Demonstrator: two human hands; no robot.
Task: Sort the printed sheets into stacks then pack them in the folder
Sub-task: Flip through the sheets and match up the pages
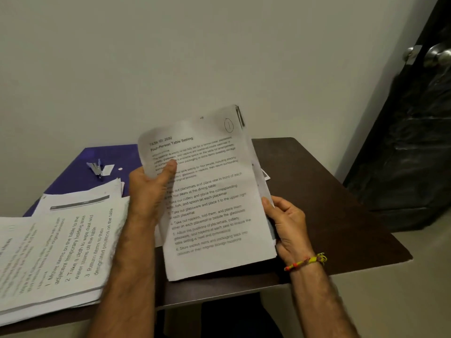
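I hold a bundle of printed sheets (210, 196) tilted up above the dark brown table (341, 215); its top page is headed "Four-Person Table Setting". My left hand (148, 189) grips the bundle's upper left edge, thumb pressed on the page. My right hand (285, 223) grips the right edge, thumb on top. Two stacks of printed sheets lie at the left: one with large numbered text (80, 240), and another at the far left edge (14, 259). A purple folder (80, 164) lies flat behind those stacks.
A small stapler or clip (96, 168) and a paper scrap (108, 169) lie on the folder. A dark door with metal knobs (436, 57) stands at the right. A plain wall runs behind the table. A small paper corner (266, 174) shows behind the held bundle.
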